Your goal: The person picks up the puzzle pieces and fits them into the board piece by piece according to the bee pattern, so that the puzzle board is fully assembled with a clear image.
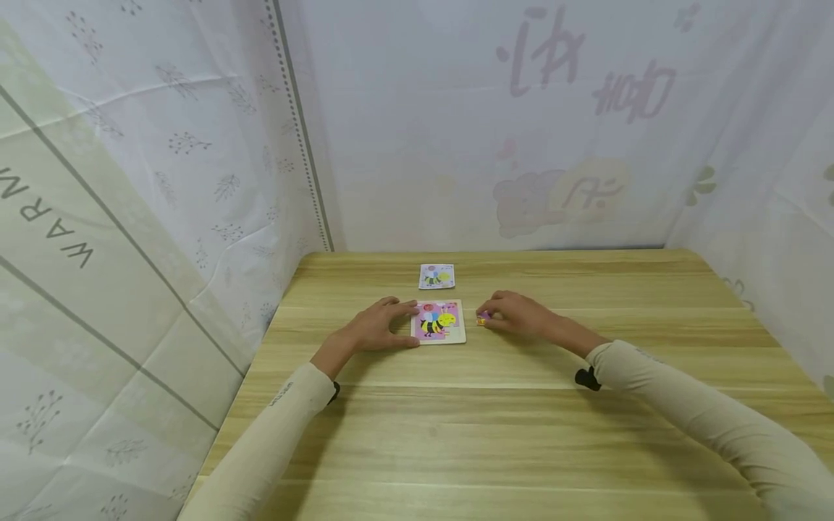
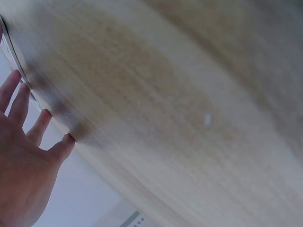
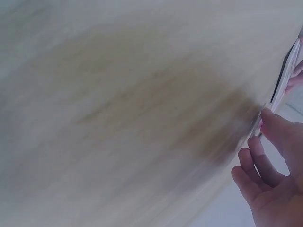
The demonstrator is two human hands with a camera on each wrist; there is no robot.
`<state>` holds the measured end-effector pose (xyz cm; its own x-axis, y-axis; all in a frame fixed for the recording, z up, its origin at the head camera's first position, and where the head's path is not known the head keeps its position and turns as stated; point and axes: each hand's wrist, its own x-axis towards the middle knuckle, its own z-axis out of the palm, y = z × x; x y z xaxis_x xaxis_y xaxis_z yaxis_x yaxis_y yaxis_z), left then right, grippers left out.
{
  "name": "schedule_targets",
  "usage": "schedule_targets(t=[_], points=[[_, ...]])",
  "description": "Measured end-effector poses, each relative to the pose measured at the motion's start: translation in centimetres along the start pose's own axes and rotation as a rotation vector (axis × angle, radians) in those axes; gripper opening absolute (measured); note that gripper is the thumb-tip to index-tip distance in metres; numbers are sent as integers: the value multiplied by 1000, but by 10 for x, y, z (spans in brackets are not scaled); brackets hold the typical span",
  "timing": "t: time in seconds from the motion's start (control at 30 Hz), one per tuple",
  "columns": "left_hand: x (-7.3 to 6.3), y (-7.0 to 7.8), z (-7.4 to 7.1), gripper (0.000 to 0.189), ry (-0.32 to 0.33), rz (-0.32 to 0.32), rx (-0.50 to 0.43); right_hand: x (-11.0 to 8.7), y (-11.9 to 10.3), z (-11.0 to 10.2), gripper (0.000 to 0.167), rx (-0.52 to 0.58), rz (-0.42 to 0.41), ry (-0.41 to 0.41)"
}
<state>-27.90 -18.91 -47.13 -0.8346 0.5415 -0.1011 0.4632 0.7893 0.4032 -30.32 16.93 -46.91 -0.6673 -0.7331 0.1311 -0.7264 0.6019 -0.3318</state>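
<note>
A square jigsaw puzzle board (image 1: 438,341) with a bee picture and pale wooden border lies on the table. My left hand (image 1: 378,325) rests at the board's left side, its spread fingers and thumb touching the edge. In the left wrist view, that hand (image 2: 26,156) shows fairly straight fingers with the tips down at the table. To the right of the board, my right hand (image 1: 517,315) pinches a small purple and yellow puzzle piece (image 1: 483,318) between thumb and fingers. The right wrist view has that hand (image 3: 274,165) low at the table, its fingers mostly covering the piece.
Just behind the board lies a small picture card (image 1: 436,276) with the same bee. The wood-grain table (image 1: 417,434) ends at a back edge against a printed curtain (image 1: 495,130). Another curtain (image 1: 130,239) hangs along the left side.
</note>
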Motion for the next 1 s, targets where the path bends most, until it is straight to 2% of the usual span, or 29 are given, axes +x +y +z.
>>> schedule_targets(t=[0.3,0.63,1.0], points=[[2,1,-1,80,-3,-3,6,9,-13,8,23,4,1,2],[2,-1,1,81,-8,-16,0,17,-30,16,20,29,-62,28],[1,-2,2,79,3,-8,-2,28,-39,25,18,44,-68,-35]])
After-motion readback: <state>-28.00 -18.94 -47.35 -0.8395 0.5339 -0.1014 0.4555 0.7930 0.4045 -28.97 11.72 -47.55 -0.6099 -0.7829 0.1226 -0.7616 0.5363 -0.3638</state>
